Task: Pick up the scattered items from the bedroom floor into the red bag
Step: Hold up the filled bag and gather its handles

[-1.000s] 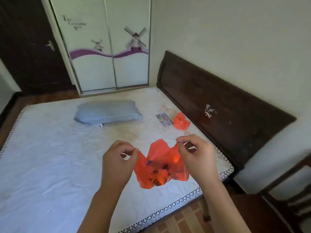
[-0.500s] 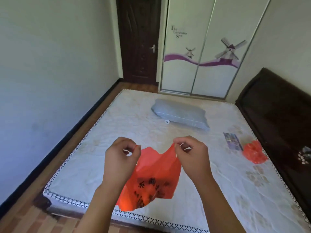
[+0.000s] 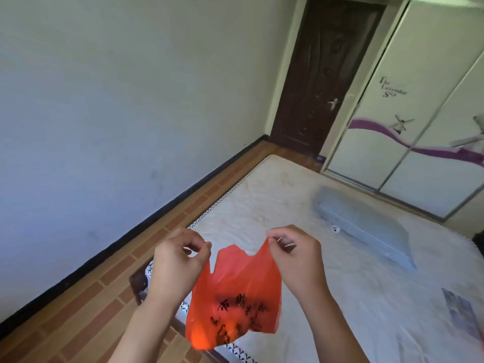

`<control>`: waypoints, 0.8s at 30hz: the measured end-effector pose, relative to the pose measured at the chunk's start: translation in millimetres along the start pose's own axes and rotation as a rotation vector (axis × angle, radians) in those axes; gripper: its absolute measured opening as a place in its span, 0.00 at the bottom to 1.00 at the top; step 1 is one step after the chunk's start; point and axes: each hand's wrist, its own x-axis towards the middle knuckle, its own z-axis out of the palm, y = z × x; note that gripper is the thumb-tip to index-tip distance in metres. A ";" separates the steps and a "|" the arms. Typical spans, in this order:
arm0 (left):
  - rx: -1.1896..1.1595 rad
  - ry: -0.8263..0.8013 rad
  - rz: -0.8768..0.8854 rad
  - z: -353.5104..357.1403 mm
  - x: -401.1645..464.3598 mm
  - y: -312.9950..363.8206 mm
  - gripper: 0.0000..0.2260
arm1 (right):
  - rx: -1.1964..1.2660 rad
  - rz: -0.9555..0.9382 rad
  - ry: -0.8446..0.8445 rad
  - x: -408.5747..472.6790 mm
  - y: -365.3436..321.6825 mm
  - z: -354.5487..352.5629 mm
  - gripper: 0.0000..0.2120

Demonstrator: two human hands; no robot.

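Note:
A thin red plastic bag (image 3: 235,294) with black writing hangs in front of me over the near left corner of the mattress. My left hand (image 3: 178,260) pinches its left top edge between thumb and fingers. My right hand (image 3: 296,255) pinches the right top edge, and the bag's mouth sags between them. A small flat printed packet (image 3: 461,307) lies on the mattress at the right edge of the view. No scattered items show on the visible strip of floor.
A bare mattress (image 3: 301,205) fills the right half, with a grey pillow (image 3: 364,224) and a small white object (image 3: 335,228) beside it. A brick-pattern floor (image 3: 110,284) runs along the left wall. A dark door (image 3: 322,79) and a wardrobe (image 3: 424,113) stand at the far end.
The view has swung left, from the headboard side to the left wall and floor strip. The second red bag on the mattress has left the view. Both hands keep pinching the bag.

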 end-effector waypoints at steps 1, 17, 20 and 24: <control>-0.003 0.007 -0.016 -13.2 5.6 -11.3 0.13 | 0.005 -0.008 -0.017 4.2 -5.7 17.5 0.14; -0.023 0.322 -0.159 -156.3 53.8 -110.0 0.12 | 0.056 -0.138 -0.335 54.8 -80.8 216.5 0.13; 0.028 0.408 -0.209 -184.5 61.8 -126.1 0.11 | 0.104 -0.181 -0.412 65.8 -94.2 260.7 0.13; 0.077 0.525 -0.274 -217.6 72.9 -147.7 0.11 | 0.198 -0.233 -0.524 82.7 -106.7 322.8 0.13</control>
